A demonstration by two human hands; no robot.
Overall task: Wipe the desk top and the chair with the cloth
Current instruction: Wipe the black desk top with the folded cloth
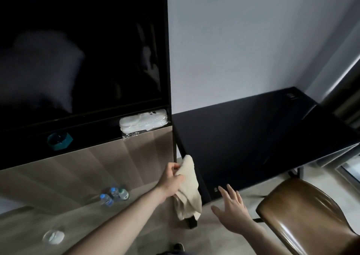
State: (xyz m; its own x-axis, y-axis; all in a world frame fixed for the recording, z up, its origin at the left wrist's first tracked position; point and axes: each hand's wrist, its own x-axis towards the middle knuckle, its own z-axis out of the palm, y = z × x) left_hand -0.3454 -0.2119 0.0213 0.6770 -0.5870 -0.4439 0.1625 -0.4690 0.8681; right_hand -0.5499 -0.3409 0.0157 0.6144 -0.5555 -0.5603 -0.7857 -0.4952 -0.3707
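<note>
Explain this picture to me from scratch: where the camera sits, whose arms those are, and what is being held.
There is one picture, taken by a wide-angle camera worn on a person's head, looking forward and down. No machine is involved; the two bare arms are the wearer's own. The left hand grips a beige cloth, which hangs down at the near left corner of the black desk top. The right hand is open with fingers spread, reaching toward the desk's front edge and holding nothing. A brown chair stands at the right. On the floor at the left are three water bottles. A wrapped white bundle sits on the dark shelf beside the desk.
</note>
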